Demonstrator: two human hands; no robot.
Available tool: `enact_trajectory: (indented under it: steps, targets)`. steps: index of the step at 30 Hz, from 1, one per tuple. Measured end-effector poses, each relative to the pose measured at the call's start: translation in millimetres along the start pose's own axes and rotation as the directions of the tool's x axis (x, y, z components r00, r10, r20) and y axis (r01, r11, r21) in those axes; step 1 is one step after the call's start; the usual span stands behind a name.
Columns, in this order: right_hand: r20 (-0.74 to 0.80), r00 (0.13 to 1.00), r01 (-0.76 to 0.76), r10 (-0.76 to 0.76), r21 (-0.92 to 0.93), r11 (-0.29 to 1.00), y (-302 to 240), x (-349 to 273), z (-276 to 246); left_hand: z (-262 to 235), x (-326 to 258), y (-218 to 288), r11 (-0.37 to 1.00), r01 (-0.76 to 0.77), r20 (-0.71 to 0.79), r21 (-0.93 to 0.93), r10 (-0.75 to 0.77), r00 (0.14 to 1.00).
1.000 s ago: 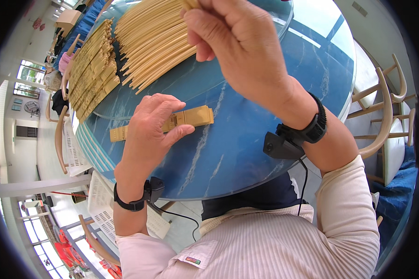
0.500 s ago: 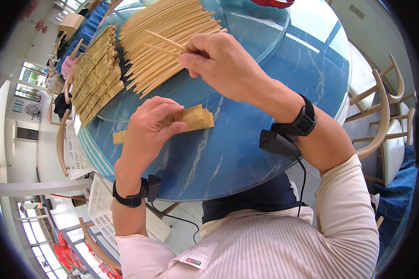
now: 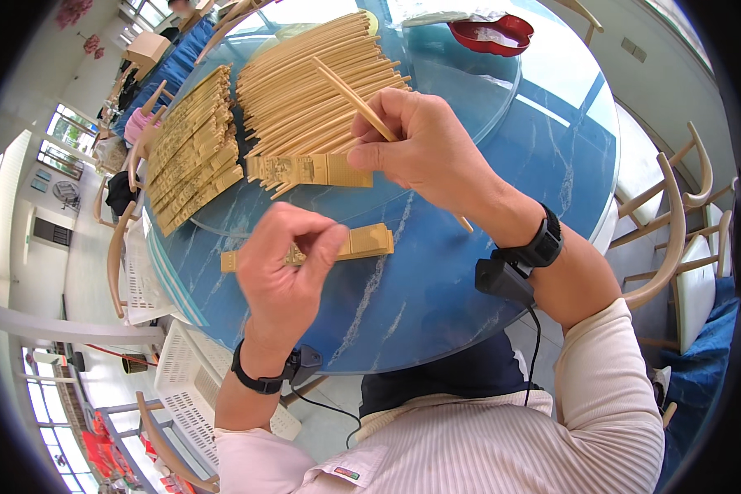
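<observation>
My right hand [image 3: 420,148] is closed around a pair of chopsticks [image 3: 343,89], which slant up and left; their other end shows below the hand. At its thumb is the end of a tan printed paper chopstick sleeve [image 3: 309,170], reaching left over the near edge of the chopstick pile [image 3: 313,82]. Whether the thumb pinches this sleeve I cannot tell for sure. My left hand [image 3: 284,263] has thumb and forefinger curled together in a ring, with nothing seen between them. It is over a small stack of sleeves [image 3: 370,241] and covers part of it.
Left of the chopsticks lies a broad spread of overlapping paper sleeves [image 3: 191,148]. A red dish [image 3: 494,37] stands at the back of the round blue glass table [image 3: 469,305]. Wooden chairs [image 3: 675,214] are on the right; a white plastic crate [image 3: 185,366] is at lower left.
A single sleeve now lies by my right thumb. The chopsticks have tipped to a steeper slant. My left hand has come off the small stack and drawn nearer to me.
</observation>
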State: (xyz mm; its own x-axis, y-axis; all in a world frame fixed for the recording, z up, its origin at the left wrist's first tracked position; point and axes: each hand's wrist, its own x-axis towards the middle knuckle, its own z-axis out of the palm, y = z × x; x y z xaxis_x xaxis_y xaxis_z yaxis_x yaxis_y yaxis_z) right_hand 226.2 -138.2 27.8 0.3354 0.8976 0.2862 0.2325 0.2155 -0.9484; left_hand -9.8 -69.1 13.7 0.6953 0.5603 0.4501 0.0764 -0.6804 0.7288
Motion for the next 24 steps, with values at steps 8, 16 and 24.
enact_trajectory:
  steps: [8,16,24]
  targets:
    - [-0.075,0.997,0.039,-0.033,0.083,0.996,-7,-6,7,33,29,-2,0.395,0.305,0.144,-0.866,-0.387,0.911]
    - [-0.102,0.986,0.151,-0.135,0.171,0.974,7,-8,9,15,57,-24,0.663,-0.079,-0.283,-0.744,-0.206,0.937]
    - [0.009,0.979,0.201,-0.201,-0.126,0.971,2,-20,28,3,43,-34,0.704,-0.156,-0.406,-0.693,-0.202,0.891]
